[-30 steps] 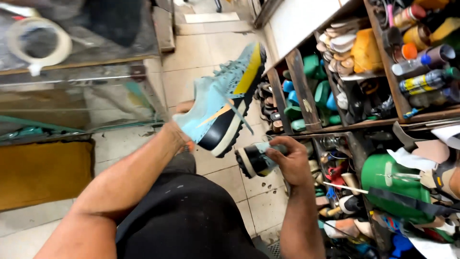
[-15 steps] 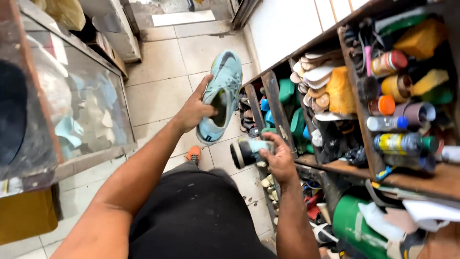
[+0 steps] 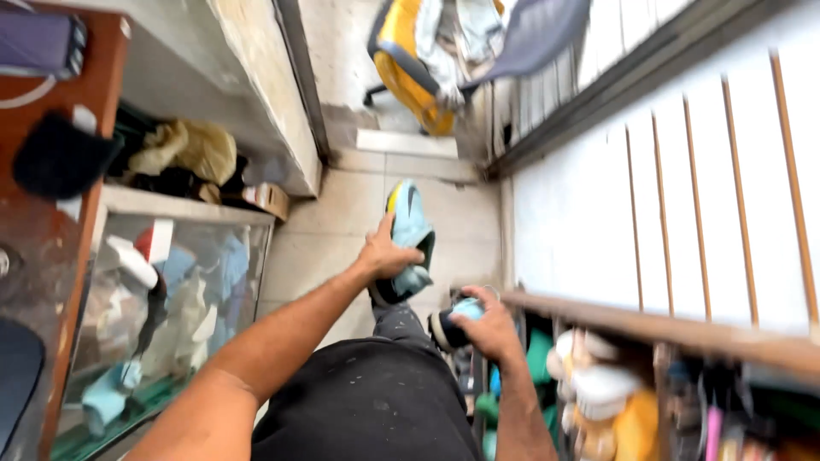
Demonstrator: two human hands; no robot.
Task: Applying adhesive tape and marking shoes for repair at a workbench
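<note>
Left hand point(image 3: 386, 254), fingers clamped, holds the shoe point(image 3: 408, 239) lengthwise, toe pointing away (upward); right hand point(image 3: 489, 326) grips a can point(image 3: 451, 323).

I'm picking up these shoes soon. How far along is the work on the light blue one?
Done: nothing about the shoe can be confirmed as finished from this view. In hand: the left hand holds the light blue shoe out over the tiled floor, and the right hand holds a small dark round container beside it. Left: whether anything has been applied is too blurred to tell.
</note>
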